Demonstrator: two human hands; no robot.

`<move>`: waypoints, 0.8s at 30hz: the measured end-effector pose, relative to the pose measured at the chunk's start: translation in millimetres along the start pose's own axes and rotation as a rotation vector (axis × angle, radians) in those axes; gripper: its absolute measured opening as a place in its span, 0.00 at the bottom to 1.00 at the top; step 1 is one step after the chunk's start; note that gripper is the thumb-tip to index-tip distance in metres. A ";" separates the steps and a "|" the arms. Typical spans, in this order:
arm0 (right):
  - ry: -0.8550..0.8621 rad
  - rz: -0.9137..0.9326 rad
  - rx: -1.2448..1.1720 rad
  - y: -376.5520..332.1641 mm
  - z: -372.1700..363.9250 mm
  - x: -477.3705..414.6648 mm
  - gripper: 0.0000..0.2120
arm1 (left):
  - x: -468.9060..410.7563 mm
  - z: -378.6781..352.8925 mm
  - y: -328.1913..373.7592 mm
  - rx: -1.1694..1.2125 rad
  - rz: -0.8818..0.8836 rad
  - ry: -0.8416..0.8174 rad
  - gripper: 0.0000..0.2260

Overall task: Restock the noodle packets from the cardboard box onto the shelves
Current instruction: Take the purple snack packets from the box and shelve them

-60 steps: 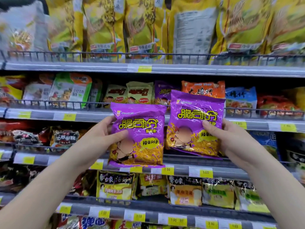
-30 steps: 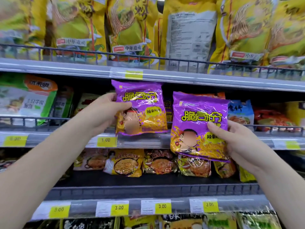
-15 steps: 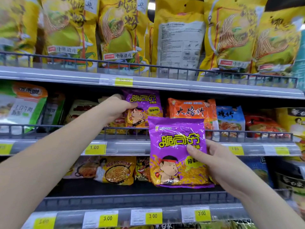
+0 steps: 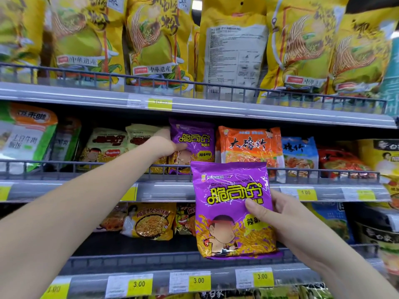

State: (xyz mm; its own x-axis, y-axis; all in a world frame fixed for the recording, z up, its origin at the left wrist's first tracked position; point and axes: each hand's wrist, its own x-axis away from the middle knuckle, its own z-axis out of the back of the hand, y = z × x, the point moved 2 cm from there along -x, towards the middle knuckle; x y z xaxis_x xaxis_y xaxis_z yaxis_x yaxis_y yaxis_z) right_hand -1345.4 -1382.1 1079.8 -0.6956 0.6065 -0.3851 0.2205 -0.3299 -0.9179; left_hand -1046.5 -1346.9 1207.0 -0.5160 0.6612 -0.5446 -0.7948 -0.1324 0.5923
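Shelf front: purple packet (upright) pinched, left of right grip.

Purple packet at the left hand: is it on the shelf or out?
On the shelf: the packet stands upright behind the rail, left hand holding it.
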 end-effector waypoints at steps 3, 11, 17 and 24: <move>0.001 -0.015 0.006 1.5 -0.5 2.2 0.16 | -5.1 -2.5 0.7 -0.130 -0.024 0.022 0.33; 0.059 -0.062 0.009 17.1 4.1 7.2 0.16 | -8.2 -4.6 -2.2 -0.364 0.050 0.009 0.37; 0.052 -0.073 0.025 22.8 6.8 7.8 0.19 | -6.5 -5.0 0.9 -0.441 0.063 0.057 0.39; 0.054 -0.059 0.049 21.8 4.1 7.4 0.18 | -2.3 3.5 -0.8 -0.395 0.040 0.084 0.40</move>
State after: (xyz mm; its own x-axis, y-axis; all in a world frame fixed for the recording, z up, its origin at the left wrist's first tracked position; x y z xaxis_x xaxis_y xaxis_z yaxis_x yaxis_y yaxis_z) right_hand -1348.6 -1387.7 1057.4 -0.6685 0.6633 -0.3365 0.1459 -0.3267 -0.9338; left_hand -1043.5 -1345.7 1209.8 -0.5605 0.5893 -0.5818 -0.8266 -0.4416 0.3490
